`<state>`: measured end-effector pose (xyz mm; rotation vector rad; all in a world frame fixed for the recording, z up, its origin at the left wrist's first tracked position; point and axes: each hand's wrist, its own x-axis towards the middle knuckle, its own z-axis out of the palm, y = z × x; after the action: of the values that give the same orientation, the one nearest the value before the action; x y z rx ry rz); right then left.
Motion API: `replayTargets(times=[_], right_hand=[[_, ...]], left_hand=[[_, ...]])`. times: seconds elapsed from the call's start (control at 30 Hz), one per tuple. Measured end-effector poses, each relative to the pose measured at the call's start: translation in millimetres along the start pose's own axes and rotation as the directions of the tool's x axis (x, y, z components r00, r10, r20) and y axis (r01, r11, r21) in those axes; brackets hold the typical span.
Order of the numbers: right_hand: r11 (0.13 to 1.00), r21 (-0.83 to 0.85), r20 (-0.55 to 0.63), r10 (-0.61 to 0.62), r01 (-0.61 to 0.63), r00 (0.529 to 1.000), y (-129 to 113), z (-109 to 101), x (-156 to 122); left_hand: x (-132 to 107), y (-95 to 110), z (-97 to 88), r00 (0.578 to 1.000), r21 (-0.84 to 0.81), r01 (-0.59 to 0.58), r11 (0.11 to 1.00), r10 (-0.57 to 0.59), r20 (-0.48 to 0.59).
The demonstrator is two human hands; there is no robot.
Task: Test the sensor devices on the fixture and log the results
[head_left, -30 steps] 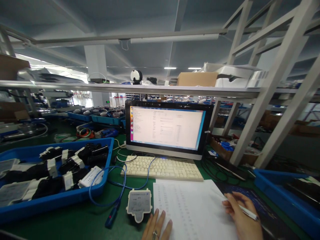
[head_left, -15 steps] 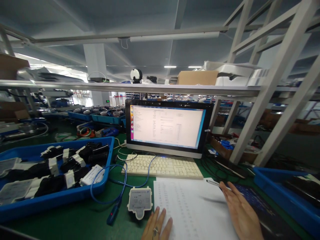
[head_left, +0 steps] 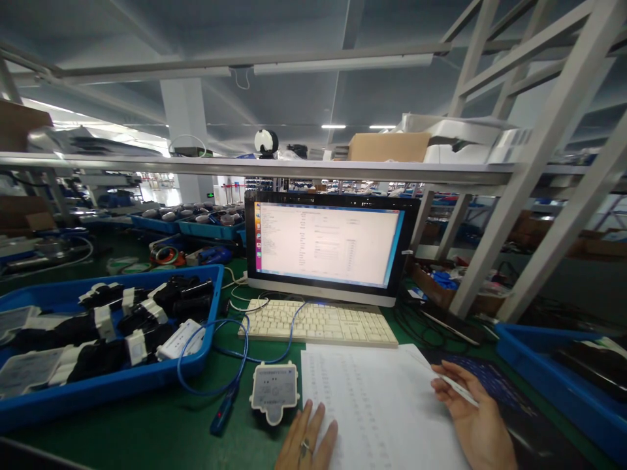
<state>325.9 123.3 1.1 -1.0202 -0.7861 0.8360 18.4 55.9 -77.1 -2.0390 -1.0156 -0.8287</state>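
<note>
My left hand [head_left: 306, 444] lies flat with fingers stretched on the left edge of a white printed sheet [head_left: 372, 405], close below a small white device [head_left: 274, 390] joined to a blue cable [head_left: 230, 365]. My right hand [head_left: 473, 418] rests on the sheet's right side, its fingers curled round a white pen [head_left: 453, 384] that points up and left. Beyond the sheet are a cream keyboard [head_left: 318, 323] and a lit monitor [head_left: 328, 245].
A blue tray [head_left: 122, 385] of black and white parts sits at the left. Another blue tray [head_left: 548, 378] stands at the right. A dark mat [head_left: 494, 385] lies under the sheet's right edge. A white frame post [head_left: 519, 196] and a shelf [head_left: 294, 171] rise behind.
The right hand opened and left the pen on the sheet half a second ago, and now its fingers hold the pen again. The left hand has stayed put.
</note>
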Motion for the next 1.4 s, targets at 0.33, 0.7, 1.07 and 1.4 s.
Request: replayTargets(times=[0.33,0.7,1.07,1.4], right_hand=[[0.983,-0.137,0.064,-0.117,0.125,0.991,-7.9,7.4,-12.4],[0.950,-0.240,0.083,-0.186,0.201,0.979,-6.9,7.4,-14.7],[0.887,-0.404,0.165,-0.172,0.225,0.971,-13.1,9.0,-19.6],[0.938,-0.291,0.130,-0.157,0.189,0.979,-5.6,9.8,-15.0]], left_hand=[[17.6,0.3,-41.3,0.974,-0.110,0.057,0.992,-0.031,0.225],[21.2,2.4,-48.4,0.961,-0.142,0.105,0.984,-0.064,0.268],[20.9,4.4,-47.8,0.956,-0.191,0.134,0.972,-0.076,0.283],[33.9,-16.0,-81.2,0.861,-0.199,0.505,0.840,-0.507,0.047]])
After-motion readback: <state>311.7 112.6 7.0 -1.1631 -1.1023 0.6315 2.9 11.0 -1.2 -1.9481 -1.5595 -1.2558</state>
